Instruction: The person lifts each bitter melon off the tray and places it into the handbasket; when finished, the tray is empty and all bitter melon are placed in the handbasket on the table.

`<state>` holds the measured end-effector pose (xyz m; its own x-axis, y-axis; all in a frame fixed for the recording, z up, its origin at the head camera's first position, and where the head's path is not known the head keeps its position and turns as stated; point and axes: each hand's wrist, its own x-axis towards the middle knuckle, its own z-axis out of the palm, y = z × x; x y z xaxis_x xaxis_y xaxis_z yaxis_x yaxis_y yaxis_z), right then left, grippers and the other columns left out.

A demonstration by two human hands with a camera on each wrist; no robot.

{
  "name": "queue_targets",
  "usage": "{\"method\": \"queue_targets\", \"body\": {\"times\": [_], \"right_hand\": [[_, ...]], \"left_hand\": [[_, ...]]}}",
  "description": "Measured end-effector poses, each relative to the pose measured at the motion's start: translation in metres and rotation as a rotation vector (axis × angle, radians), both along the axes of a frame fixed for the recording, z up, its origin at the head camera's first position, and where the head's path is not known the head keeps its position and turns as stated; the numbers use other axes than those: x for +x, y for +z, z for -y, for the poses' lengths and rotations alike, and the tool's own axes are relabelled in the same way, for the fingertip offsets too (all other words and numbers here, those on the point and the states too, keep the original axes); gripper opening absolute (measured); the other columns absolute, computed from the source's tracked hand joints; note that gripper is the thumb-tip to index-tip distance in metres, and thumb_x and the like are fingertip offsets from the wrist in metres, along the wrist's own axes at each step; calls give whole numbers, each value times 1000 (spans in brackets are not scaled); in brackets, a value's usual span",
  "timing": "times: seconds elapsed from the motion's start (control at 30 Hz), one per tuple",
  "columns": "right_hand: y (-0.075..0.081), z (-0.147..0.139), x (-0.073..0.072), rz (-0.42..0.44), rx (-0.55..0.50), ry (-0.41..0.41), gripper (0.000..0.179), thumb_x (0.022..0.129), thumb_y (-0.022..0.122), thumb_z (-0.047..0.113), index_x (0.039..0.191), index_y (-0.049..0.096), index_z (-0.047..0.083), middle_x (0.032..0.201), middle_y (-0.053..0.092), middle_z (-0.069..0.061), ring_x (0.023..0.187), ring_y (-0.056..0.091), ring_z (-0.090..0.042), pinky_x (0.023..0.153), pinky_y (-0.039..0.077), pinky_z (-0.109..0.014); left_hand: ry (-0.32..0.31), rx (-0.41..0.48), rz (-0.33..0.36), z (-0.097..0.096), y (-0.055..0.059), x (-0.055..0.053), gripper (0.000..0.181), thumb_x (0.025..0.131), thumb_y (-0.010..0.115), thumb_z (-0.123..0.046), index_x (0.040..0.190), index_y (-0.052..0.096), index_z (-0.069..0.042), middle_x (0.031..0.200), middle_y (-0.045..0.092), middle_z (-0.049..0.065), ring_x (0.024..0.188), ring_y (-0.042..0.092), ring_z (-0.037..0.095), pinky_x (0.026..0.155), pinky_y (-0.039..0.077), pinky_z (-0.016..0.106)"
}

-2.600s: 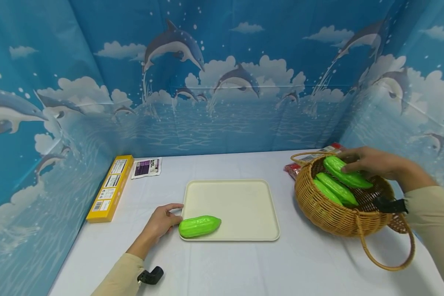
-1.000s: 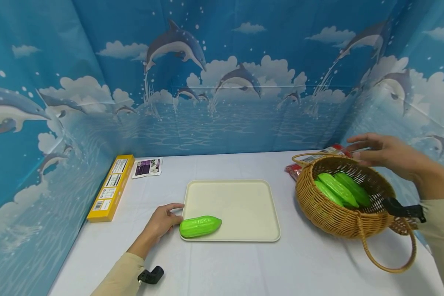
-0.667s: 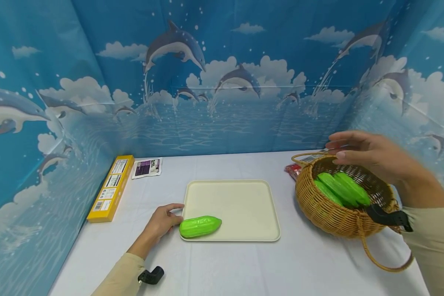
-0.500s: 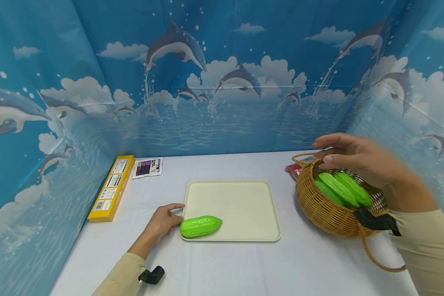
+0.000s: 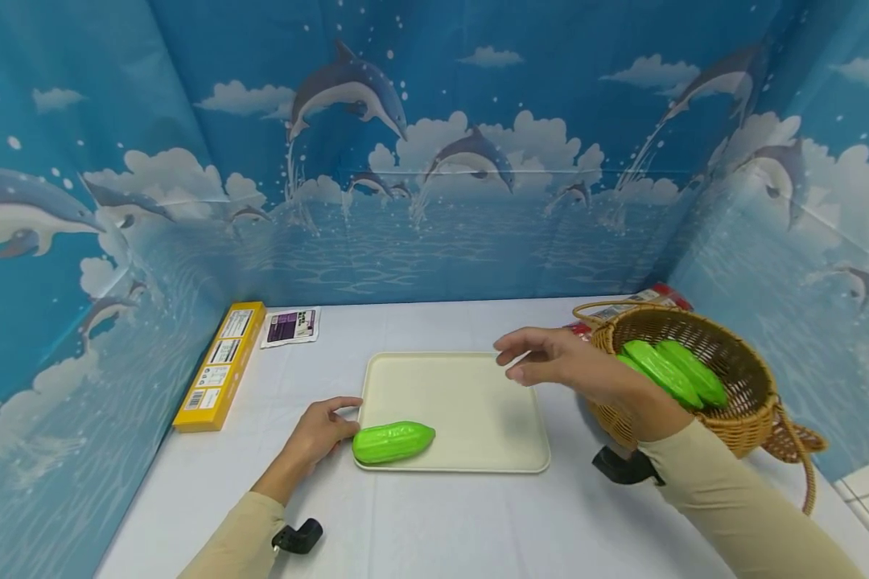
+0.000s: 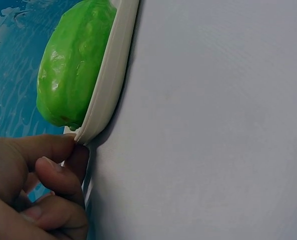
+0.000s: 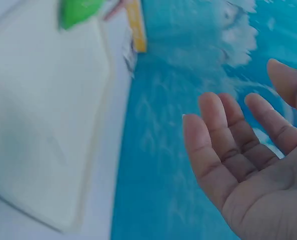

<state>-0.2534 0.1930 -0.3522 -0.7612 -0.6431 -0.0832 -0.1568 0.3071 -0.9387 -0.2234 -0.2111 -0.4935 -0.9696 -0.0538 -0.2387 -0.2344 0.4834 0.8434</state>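
Observation:
A glossy green, ridged fruit-shaped thing [image 5: 393, 442], resembling an artificial papaya, lies at the near left corner of the cream tray [image 5: 449, 394]. My left hand [image 5: 317, 434] pinches the tray's left rim between thumb and finger; the left wrist view shows the thumb [image 6: 51, 147] right at the rim beside the green fruit's end [image 6: 71, 75]. Raised over the tray's right side, my right hand [image 5: 561, 362] holds nothing, its fingers [image 7: 213, 135] loosely bent and spread. Several more green fruits [image 5: 666, 374] lie in the wicker basket [image 5: 731, 350] on the right, partly behind my right forearm.
A yellow box [image 5: 220, 366] lies at the left beside a small white-and-purple packet [image 5: 291, 326]. Behind the basket is a red packet [image 5: 669, 296]. The basket's handle [image 5: 804, 462] droops over its near right side. A dolphin-print curtain [image 5: 434, 233] stands behind the table.
My right hand lets a green fruit down in the basket, lifts away with its fingers loose, then swings left to above the tray. My left hand stays at the tray's rim.

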Motion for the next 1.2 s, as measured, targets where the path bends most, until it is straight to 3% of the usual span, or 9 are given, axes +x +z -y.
{"method": "queue_targets", "body": {"times": [0.23, 0.43, 0.63, 0.83, 1.2], "right_hand": [[-50, 60, 4, 41, 17, 40, 55, 95, 73, 25, 144, 54, 11, 143, 55, -13, 133, 51, -38, 103, 48, -44], [-75, 103, 4, 15, 34, 70, 65, 90, 77, 20, 149, 49, 14, 153, 44, -18, 140, 42, -41, 112, 36, -58], [-88, 134, 5, -69, 178, 98, 74, 86, 82, 23, 151, 47, 15, 152, 47, -6, 141, 42, -36, 111, 39, -56], [-102, 153, 5, -144, 308, 123, 75, 82, 85, 27, 148, 52, 16, 146, 52, -7, 135, 49, -28, 107, 44, -48], [-109, 167, 9, -183, 409, 131, 63, 82, 85, 24, 140, 61, 20, 127, 59, 4, 109, 53, -11, 100, 46, -33]], "left_hand": [[4, -6, 6, 0, 1, 0, 43, 88, 72, -7, 131, 69, -11, 69, 56, 6, 51, 46, 16, 49, 39, 30], [3, -10, 5, 0, 3, 0, 43, 88, 73, -7, 131, 69, -11, 69, 56, 7, 51, 46, 17, 49, 39, 30], [0, -8, 6, 0, 4, 0, 43, 88, 72, -8, 131, 69, -11, 71, 57, 8, 51, 47, 17, 50, 39, 30], [0, -2, 6, 0, 4, -1, 43, 88, 72, -7, 130, 69, -11, 69, 57, 8, 50, 46, 16, 49, 39, 30], [2, 3, 11, 0, 3, -1, 43, 88, 72, -7, 131, 69, -12, 68, 56, 7, 49, 45, 16, 48, 38, 29]]}}
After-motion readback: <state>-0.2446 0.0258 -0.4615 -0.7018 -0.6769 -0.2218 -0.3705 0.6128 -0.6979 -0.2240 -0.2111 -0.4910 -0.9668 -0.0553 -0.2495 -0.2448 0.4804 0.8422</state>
